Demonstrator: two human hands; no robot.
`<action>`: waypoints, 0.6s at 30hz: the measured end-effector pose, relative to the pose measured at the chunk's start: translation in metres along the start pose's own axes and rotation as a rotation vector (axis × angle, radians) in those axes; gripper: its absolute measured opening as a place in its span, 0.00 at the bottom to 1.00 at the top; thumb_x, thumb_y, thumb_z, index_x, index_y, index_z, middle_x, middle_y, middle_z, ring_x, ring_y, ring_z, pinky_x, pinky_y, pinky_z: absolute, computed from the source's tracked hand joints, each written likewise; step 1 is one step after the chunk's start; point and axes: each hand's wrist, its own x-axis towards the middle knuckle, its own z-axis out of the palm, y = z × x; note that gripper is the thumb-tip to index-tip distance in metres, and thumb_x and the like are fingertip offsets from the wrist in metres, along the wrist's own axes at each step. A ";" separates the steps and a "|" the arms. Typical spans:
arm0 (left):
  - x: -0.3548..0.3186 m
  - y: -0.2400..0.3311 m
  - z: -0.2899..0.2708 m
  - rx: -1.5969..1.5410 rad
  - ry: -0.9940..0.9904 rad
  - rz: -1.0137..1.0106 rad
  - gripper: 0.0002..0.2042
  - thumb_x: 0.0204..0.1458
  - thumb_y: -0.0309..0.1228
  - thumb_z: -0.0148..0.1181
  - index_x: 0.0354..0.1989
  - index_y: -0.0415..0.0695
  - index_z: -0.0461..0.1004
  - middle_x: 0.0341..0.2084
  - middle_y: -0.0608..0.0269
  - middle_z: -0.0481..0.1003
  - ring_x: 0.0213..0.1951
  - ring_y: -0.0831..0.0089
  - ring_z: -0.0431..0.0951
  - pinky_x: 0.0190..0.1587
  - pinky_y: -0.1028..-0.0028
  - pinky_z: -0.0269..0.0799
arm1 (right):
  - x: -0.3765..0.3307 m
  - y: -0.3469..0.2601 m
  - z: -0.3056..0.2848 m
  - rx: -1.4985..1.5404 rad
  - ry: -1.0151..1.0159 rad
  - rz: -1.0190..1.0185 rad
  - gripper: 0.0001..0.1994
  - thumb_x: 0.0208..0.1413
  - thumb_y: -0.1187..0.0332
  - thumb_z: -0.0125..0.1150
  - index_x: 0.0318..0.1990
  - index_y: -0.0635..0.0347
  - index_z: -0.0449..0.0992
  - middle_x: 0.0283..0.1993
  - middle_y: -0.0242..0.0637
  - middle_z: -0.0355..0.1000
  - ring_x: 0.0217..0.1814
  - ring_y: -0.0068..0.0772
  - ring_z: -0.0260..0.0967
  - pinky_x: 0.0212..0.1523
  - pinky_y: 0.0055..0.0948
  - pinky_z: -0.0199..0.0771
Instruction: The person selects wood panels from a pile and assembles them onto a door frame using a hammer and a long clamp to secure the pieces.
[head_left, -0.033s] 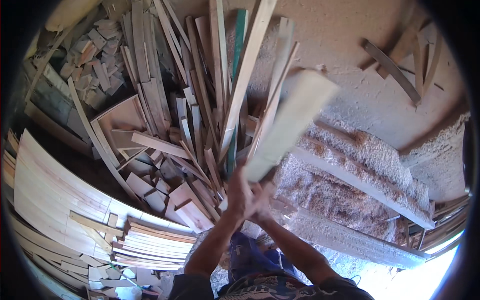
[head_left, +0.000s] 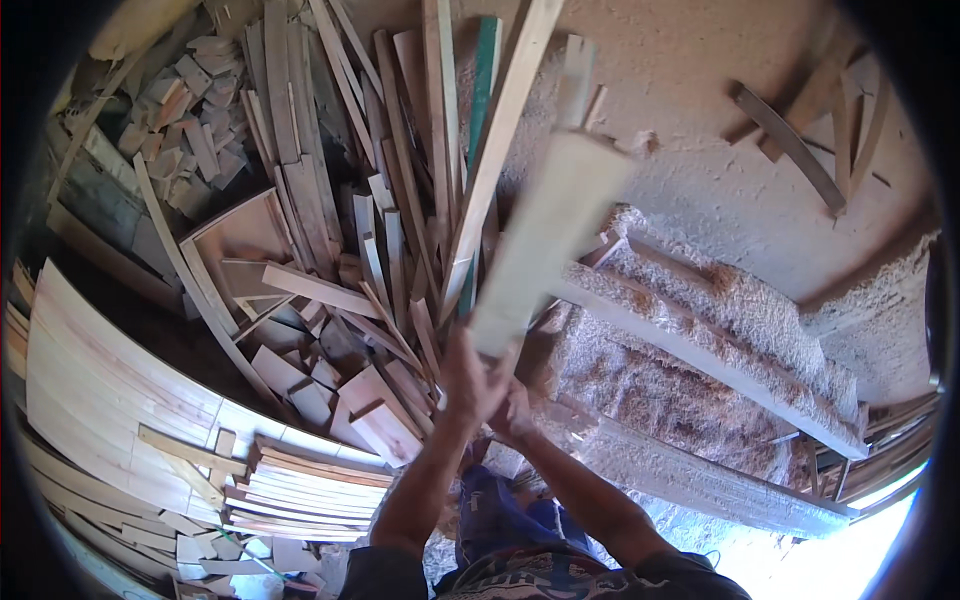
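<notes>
A pale wooden board [head_left: 550, 235], blurred by motion, slants up and away from me toward the upper right. Round its near end my left hand [head_left: 468, 378] is closed. Close beside it and a little lower, my right hand [head_left: 512, 408] is also closed at that same end; its fingers are partly hidden. Behind the board, long timber strips [head_left: 500, 140] lean against the wall, a green strip [head_left: 482, 90] among them.
Offcuts [head_left: 380, 425] lie heaped left of my hands. A large curved wooden panel [head_left: 120, 360] and stacked slats [head_left: 310, 490] fill the lower left. On the right, beams [head_left: 720, 360] border sawdust [head_left: 660, 390]. Wood pieces [head_left: 790, 145] lie at the upper right.
The board has swung left and its far end now sits further left than before. Both hands keep their hold and have shifted slightly left.
</notes>
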 end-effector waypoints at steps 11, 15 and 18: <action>0.167 -0.248 -0.105 0.269 0.232 -0.236 0.40 0.52 0.44 0.68 0.63 0.30 0.53 0.50 0.36 0.70 0.52 0.43 0.72 0.55 0.55 0.68 | 0.011 0.097 -0.060 -1.110 0.120 0.437 0.18 0.61 0.52 0.53 0.53 0.50 0.74 0.44 0.49 0.77 0.43 0.56 0.76 0.51 0.52 0.71; 0.222 -0.278 -0.084 0.620 0.439 -0.073 0.38 0.55 0.44 0.65 0.67 0.36 0.53 0.62 0.38 0.60 0.61 0.43 0.63 0.64 0.55 0.60 | 0.020 0.104 -0.054 -1.167 0.126 0.574 0.18 0.61 0.50 0.50 0.50 0.49 0.75 0.41 0.47 0.78 0.42 0.54 0.77 0.48 0.52 0.72; 0.255 -0.257 -0.045 0.108 0.259 -0.003 0.20 0.62 0.39 0.56 0.57 0.39 0.68 0.53 0.51 0.73 0.56 0.54 0.72 0.59 0.61 0.66 | 0.030 0.091 -0.049 -1.178 0.114 0.611 0.18 0.62 0.50 0.48 0.48 0.49 0.75 0.40 0.47 0.79 0.43 0.53 0.77 0.51 0.52 0.69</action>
